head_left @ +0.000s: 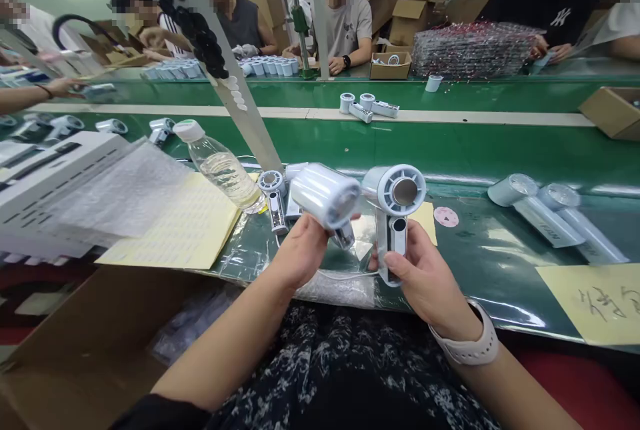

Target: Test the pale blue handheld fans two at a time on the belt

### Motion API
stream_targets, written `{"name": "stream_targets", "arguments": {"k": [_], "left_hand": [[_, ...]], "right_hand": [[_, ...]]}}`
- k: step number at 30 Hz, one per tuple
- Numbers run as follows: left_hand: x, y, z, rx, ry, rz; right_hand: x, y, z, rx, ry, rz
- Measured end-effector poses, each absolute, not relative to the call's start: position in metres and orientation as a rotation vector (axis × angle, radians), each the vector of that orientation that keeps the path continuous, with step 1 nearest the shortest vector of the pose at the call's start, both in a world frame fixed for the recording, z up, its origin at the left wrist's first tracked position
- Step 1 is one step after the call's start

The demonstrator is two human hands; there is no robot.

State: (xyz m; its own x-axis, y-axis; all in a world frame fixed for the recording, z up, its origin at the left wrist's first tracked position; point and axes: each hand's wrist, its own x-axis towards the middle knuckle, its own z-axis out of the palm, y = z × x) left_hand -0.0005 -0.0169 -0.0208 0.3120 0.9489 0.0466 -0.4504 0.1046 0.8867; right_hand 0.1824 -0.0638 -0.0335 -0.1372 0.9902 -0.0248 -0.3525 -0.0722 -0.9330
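Note:
My left hand point(306, 250) is wrapped round the handle of a light blue handheld fan point(325, 193), whose barrel is blurred by motion and tilts toward me. In my right hand point(425, 270) a second light blue handheld fan point(393, 217) stands upright, its round vent and silver centre facing me. My right thumb lies across the lower handle, below a dark button. Just behind my left hand, another handheld fan point(273, 200) lies on the green table point(465, 263), with more light blue casing partly hidden beside it.
A tilted water bottle point(223, 167) and yellow sheets point(173, 237) lie left, near a white slotted box point(55, 183). Two fans point(543, 217) rest right, above a handwritten yellow sheet point(595, 303). A slanted metal post point(235, 90) rises ahead. Co-workers sit across the green conveyor point(450, 147).

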Motion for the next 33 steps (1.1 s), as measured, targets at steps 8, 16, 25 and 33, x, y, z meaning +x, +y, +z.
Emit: {"name": "stream_targets", "arguments": {"k": [8,16,25,33], "left_hand": [[0.013,-0.032,-0.021,0.810,0.507,0.942],[0.013,-0.032,-0.019,0.873,0.528,0.960],[0.020,-0.038,-0.025,0.883,0.522,0.926],[0.017,-0.038,-0.028,0.871,0.544,0.946]], "right_hand": [[0.191,-0.073,-0.038,-0.854,-0.942,1.556],[0.192,-0.079,-0.039,-0.878,-0.938,1.602],[0.184,-0.079,-0.042,-0.907,-0.906,1.646],[0.187,-0.081,-0.034,-0.898,-0.804,1.672]]}}
